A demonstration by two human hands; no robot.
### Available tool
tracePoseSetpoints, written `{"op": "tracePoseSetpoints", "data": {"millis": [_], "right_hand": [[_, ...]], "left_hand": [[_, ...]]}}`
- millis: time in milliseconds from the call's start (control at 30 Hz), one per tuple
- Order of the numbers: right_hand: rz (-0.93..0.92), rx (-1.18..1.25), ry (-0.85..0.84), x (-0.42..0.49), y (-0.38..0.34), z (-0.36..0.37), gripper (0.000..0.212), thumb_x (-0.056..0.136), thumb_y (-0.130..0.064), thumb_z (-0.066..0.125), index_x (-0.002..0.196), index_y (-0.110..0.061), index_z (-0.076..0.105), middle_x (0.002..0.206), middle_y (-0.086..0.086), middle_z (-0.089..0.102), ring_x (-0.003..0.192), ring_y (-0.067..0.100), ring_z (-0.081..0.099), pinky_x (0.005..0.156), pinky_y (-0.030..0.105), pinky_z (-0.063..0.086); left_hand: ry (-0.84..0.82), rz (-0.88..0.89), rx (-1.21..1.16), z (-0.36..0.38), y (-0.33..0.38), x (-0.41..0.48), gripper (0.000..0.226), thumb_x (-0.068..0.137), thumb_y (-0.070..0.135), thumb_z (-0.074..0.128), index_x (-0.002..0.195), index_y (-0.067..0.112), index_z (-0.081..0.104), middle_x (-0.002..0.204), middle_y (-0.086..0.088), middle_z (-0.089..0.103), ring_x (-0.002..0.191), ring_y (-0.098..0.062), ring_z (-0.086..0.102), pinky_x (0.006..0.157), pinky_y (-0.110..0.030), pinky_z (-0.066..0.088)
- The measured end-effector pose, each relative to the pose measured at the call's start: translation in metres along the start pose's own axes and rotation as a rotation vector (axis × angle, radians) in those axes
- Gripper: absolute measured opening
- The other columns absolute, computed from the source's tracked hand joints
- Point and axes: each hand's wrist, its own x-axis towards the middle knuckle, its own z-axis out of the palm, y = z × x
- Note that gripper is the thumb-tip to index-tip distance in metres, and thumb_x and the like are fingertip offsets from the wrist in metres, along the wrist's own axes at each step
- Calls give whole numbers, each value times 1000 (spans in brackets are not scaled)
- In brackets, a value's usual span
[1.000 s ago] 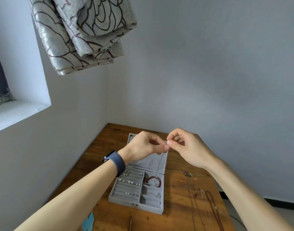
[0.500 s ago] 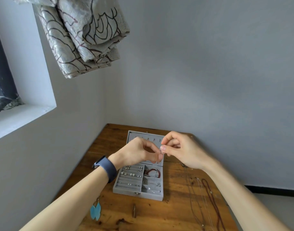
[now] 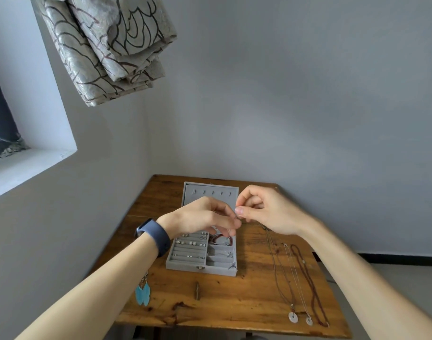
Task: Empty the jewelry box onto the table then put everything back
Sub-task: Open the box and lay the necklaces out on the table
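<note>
My right hand (image 3: 266,212) pinches a tiny silver piece (image 3: 236,216) between the thumb and the first finger. It is too small for me to tell what it is. The other fingers of that hand are curled in.

My left hand (image 3: 200,217) is right beside it. Its fingers are curled too, and their tips come together just under my right thumb. I cannot tell if they hold the piece as well. A dark blue band (image 3: 153,235) sits on my left wrist.

Right under my fingers is the grey jewelry box (image 3: 202,263). It is open, and its lid (image 3: 211,195) stands up just behind my fingers. Inside, below my left fingertips, lies a red bracelet (image 3: 221,239). To the left of it, small earrings (image 3: 188,242) sit in rows of soft rolls.

The box stands on a brown wooden table (image 3: 234,303). Down and to the right of my fingers, three long necklaces (image 3: 297,283) lie side by side on the wood. Closer to me than the box lies a small brown stick (image 3: 197,290). Far down to the left, by my left arm, are two blue feather earrings (image 3: 143,292) at the table's edge.

High up to the left hangs a folded curtain (image 3: 107,45).
</note>
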Motion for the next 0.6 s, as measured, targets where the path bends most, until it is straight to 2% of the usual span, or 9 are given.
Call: {"op": "tracePoseSetpoints", "data": {"millis": [100,200,333,400,500,600], "right_hand": [[5,19,17,-4,1,0,7,92,-33,69,95,-29,65,89,-7,75,81,12,71,83,42,59],[48,177,62,-12,9,9,13,95,-34,65,101,-22,66,94,-4,75,88,12,71,82,43,59],[145,498,16,-26,23,42,41,92,-58,53,115,-29,68,118,-8,71,115,12,64,95,43,49],[162,608,-26,-32,28,63,47,91,-65,48,119,-34,68,127,-7,68,123,12,60,102,46,43],[197,660,-44,-41,38,87,40,93,-59,53,114,-29,70,126,-5,69,123,11,59,107,48,37],[234,656,16,-51,51,104,31,96,-49,53,98,-27,74,117,-3,73,117,9,63,107,47,38]], "left_hand": [[37,24,16,3,3,0,23,89,39,71,92,16,73,88,-3,76,88,-18,72,93,-48,53],[49,26,-20,3,4,-1,23,89,38,71,95,15,73,85,-7,75,88,-22,72,97,-50,53],[64,37,-113,4,5,1,28,83,43,68,94,18,75,75,-8,70,86,-26,71,98,-49,54],[64,47,-158,6,3,3,27,87,40,65,97,19,77,72,-10,67,86,-30,71,95,-47,56],[50,64,-195,6,-1,4,27,91,38,60,104,22,78,70,-9,62,74,-24,65,84,-37,59],[40,69,-246,3,-8,3,27,94,36,58,111,24,76,62,-3,55,61,-16,53,70,-28,51]]}}
